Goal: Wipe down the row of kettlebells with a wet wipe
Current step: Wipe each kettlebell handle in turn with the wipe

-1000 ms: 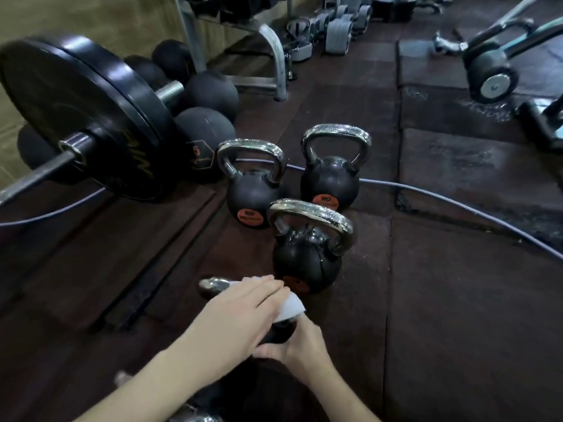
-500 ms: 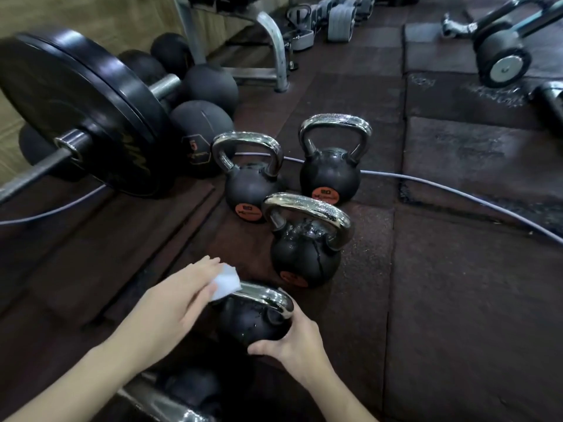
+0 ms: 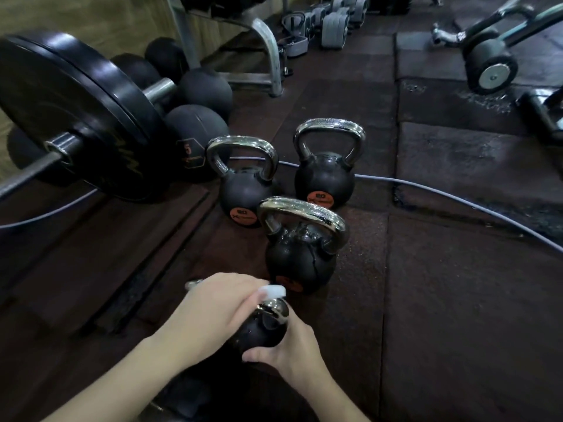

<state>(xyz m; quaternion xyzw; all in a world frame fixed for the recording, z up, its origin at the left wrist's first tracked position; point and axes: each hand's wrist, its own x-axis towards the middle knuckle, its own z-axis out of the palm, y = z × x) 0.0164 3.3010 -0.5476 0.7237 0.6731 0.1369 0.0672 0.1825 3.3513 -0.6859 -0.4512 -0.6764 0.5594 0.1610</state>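
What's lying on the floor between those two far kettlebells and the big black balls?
In the head view, a thin grey cable runs across the dark rubber floor behind both chrome-handled kettlebells.

Hands (image 3: 243,327) on nearest kettlebell (image 3: 265,330)

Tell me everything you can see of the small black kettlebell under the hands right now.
The small black kettlebell with chrome handle sits nearest the camera on the dark rubber floor, mostly hidden. Its round body looks glossy, possibly wet. The left hand lies over the handle, pressing a white wet wipe on it; the right hand cups the body from below. Upright or tilted cannot be told.
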